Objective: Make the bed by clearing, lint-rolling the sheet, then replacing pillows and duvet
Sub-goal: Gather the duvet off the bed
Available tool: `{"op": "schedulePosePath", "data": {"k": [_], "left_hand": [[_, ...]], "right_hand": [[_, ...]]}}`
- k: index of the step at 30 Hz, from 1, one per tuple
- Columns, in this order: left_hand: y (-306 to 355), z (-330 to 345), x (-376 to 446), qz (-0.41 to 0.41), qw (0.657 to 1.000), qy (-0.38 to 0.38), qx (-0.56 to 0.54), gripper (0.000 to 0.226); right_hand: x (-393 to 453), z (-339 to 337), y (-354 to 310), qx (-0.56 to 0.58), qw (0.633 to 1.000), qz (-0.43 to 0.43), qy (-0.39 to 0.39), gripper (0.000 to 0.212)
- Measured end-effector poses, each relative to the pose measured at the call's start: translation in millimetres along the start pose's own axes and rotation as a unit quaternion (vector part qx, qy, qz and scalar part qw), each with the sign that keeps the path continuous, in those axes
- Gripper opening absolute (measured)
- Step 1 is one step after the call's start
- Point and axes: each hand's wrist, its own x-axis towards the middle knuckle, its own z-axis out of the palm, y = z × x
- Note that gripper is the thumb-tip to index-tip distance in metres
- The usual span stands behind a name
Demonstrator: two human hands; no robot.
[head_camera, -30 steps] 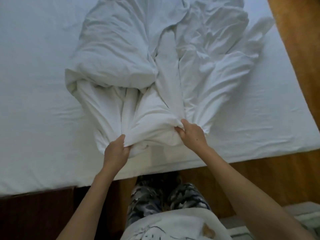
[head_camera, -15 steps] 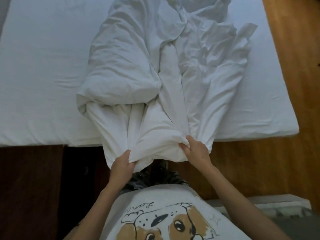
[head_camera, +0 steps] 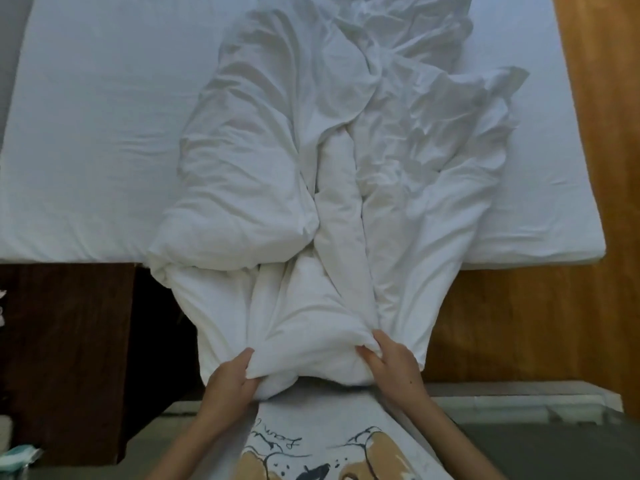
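A crumpled white duvet (head_camera: pixel 311 161) lies bunched down the middle of the bed, and its near end hangs over the foot edge. My left hand (head_camera: pixel 230 379) grips that near end at the lower left, fingers curled into the cloth. On the other side my right hand (head_camera: pixel 391 360) holds a fold of the same end. The white fitted sheet (head_camera: pixel 90 133) shows bare on both sides of the duvet. No pillows or lint roller are in view.
Wooden floor (head_camera: pixel 519 323) runs along the right side and foot of the bed. A dark wooden piece of furniture (head_camera: pixel 65 341) stands at the lower left. A grey surface with a pale ledge (head_camera: pixel 519 393) lies behind me at lower right.
Both hands have pulled the duvet's near end further toward me, past the foot edge of the mattress. I have stepped back, so more of the floor shows.
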Motion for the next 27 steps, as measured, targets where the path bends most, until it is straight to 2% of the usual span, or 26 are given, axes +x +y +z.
{"op": "schedulePosePath", "data": {"k": [4,7,11,13,15,18,22,24,27], "left_hand": [[47,-25,38,0.061,0.995,0.063,-0.040,0.039],[90,-37,66,0.080,0.984,0.118,-0.109,0.018],[148,-59,116,0.086,0.968,0.145,-0.184,0.028],[178,-73,145,0.092,0.958,0.163,-0.217,0.025],[213,-90,175,0.104,0.946,0.185,-0.246,0.020],[264,-118,229,0.129,0.922,0.214,-0.295,0.025],[328,-159,311,0.160,0.903,0.220,-0.332,0.016],[355,-175,355,0.149,0.899,0.218,-0.349,0.022],[392,-192,423,0.132,0.889,0.223,-0.378,0.032]], "right_hand": [[33,-30,-22,0.073,0.996,-0.008,0.044,0.022],[61,-53,-45,0.138,0.986,-0.016,0.088,0.024],[101,-93,-80,0.226,0.962,-0.022,0.151,0.031],[128,-119,-99,0.252,0.949,-0.030,0.186,0.034],[160,-150,-121,0.261,0.938,-0.037,0.227,0.037],[218,-201,-158,0.247,0.921,-0.048,0.297,0.036],[301,-264,-204,0.232,0.900,-0.035,0.368,0.016],[340,-292,-218,0.208,0.906,-0.022,0.369,0.020],[388,-321,-222,0.190,0.936,-0.018,0.296,0.040]]}}
